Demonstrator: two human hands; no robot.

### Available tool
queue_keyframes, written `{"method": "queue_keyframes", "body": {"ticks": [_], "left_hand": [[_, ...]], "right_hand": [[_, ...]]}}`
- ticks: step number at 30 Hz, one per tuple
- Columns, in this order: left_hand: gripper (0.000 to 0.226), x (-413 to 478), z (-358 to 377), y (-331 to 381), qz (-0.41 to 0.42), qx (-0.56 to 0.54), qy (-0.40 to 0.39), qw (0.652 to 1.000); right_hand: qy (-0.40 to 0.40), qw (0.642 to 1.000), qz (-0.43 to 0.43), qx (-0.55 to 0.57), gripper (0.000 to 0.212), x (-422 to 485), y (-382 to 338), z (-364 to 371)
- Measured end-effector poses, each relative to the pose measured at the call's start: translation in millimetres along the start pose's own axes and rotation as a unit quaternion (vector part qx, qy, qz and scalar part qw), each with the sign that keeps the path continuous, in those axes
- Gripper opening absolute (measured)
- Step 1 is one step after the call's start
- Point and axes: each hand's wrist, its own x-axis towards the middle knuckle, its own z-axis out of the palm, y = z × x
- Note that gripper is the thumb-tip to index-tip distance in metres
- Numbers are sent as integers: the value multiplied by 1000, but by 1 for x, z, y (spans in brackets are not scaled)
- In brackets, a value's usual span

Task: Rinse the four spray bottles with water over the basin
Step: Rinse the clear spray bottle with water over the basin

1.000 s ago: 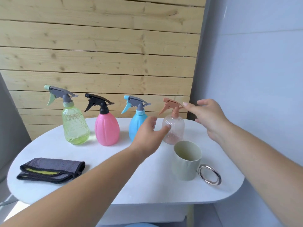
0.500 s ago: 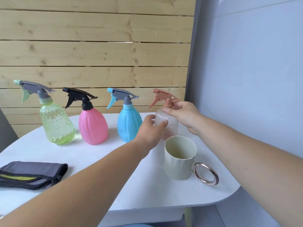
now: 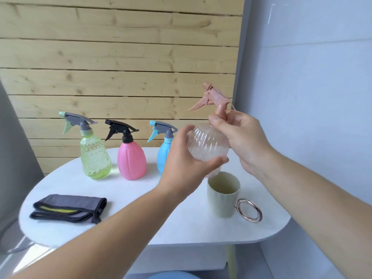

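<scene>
Up off the white table (image 3: pixel 120 228): clear ribbed spray bottle (image 3: pixel 208 144), held upright in the air above the pale green mug (image 3: pixel 223 195). Left hand (image 3: pixel 185 166) cupped under and around its body, fingers curled against the ribbing. Right hand (image 3: pixel 239 137) pinched on the neck just below the salmon-pink trigger head (image 3: pixel 214 97), thumb and fingers clamped together there. Standing in a row on the table behind: green spray bottle (image 3: pixel 94 156), pink spray bottle (image 3: pixel 131 156), blue spray bottle (image 3: pixel 164 156), the last partly hidden by the left hand. Folded grey cloth (image 3: pixel 68 208) lying near the left edge. Metal ring handle (image 3: pixel 249 210) on the mug's right side. No labels, brands or writing readable anywhere.
</scene>
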Motion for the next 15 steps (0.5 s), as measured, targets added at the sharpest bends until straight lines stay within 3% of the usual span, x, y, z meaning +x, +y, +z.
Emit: {"method": "queue_keyframes", "body": {"ticks": [5,10,15], "left_hand": [[87,-57,-25,19,-12,21,14,1000],[86,-117,-56,19,-43,49,-1,998],[81,-155,-84,20,-87,38,-46,994]], "right_hand": [[-20,996,42,76,41,-55,-21,12],[-44,985,93,136,9,-111,-27,22],[-56,976,136,160,5,-153,-22,32]]}}
